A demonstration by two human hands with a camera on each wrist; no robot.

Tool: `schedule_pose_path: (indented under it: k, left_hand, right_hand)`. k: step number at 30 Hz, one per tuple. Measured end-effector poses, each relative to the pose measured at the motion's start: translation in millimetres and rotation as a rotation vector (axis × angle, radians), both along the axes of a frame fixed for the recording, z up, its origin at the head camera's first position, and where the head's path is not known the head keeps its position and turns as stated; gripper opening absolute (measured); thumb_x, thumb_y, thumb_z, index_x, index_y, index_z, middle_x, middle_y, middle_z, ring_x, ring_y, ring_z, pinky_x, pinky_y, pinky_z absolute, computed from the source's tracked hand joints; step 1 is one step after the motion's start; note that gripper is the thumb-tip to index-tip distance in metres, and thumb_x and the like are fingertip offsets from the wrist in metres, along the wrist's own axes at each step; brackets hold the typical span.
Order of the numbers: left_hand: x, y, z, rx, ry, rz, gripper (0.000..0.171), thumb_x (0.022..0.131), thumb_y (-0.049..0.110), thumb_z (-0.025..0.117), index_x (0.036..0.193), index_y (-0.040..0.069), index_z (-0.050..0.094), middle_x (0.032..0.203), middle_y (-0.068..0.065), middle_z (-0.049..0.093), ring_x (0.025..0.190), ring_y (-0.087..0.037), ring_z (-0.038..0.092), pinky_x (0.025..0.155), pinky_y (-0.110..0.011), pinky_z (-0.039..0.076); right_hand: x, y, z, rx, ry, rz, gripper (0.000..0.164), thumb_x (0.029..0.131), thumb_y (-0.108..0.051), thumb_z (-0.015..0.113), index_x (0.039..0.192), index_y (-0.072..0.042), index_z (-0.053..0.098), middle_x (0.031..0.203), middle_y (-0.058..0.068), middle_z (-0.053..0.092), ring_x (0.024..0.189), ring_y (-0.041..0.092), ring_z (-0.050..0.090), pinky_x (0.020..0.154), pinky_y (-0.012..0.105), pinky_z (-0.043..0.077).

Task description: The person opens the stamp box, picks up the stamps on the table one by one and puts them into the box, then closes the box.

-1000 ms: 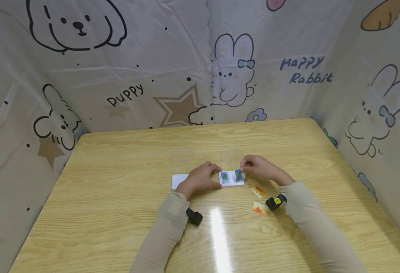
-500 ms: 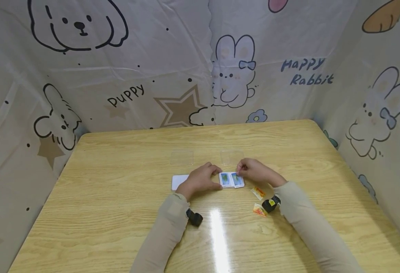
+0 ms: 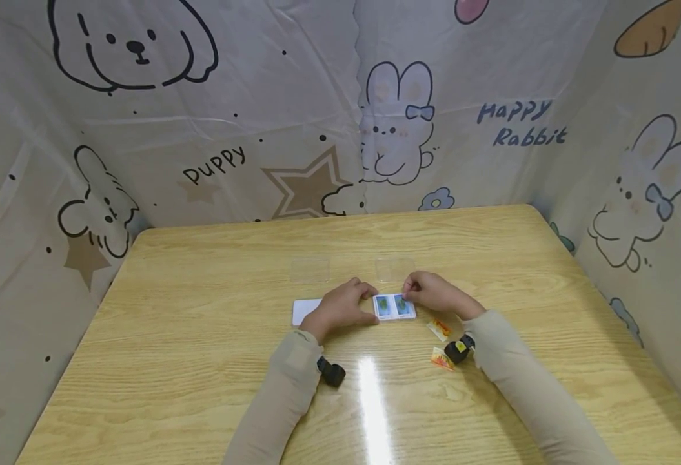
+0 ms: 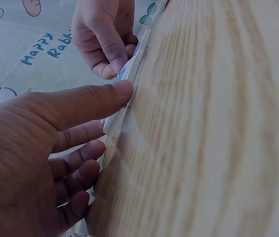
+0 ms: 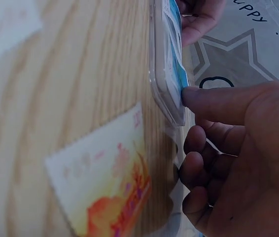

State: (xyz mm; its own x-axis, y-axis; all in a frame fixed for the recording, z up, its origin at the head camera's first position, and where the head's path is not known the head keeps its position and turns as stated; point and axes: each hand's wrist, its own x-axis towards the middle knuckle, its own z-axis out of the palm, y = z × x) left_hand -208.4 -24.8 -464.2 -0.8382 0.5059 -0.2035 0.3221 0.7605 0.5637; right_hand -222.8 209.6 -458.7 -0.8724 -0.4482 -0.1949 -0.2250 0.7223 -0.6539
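Note:
A flat clear case with a white base (image 3: 394,318) lies on the table in the head view. Side by side on it are two blue-green stamps, a left stamp (image 3: 383,307) and a right stamp (image 3: 404,306). My left hand (image 3: 342,306) grips the case's left end between thumb and fingers. At the upper edge of the right stamp, my right hand (image 3: 436,292) pinches it with thumb and forefinger, the other fingers curled. The right wrist view shows the right thumb (image 5: 213,104) against the stamp, low over the case (image 5: 165,81). That stamp's far edge is hidden.
Two loose orange-yellow stamps, one upper (image 3: 439,329) and one lower (image 3: 441,359), lie by the right wrist. A white flat case (image 3: 304,310) is partly under the left hand. Two clear covers, left (image 3: 310,270) and right (image 3: 395,268), lie farther back on the wooden table (image 3: 212,336).
The right stamp, first raised and then askew, now lies flat and straight beside the left one. My right hand moved left and slightly down with it. My left hand stayed in place.

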Motion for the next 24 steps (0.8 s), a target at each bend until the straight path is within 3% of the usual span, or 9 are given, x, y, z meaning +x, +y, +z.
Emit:
schedule_pose_path:
  k: [24]
  left_hand:
    - [-1.0,0.3,-1.7,0.005,0.004,-0.004,0.058,0.08,0.041,0.078,0.131,0.02,0.058,0.11,0.002,0.055,0.096,-0.013,0.053,0.084,-0.032,0.047]
  right_hand:
    - [0.5,3.4,-2.5,-0.048,-0.023,-0.049,0.011,0.094,-0.013,0.06,0.098,-0.003,0.055,0.086,0.006,0.055,0.078,0.017,0.049,0.07,0.028,0.041]
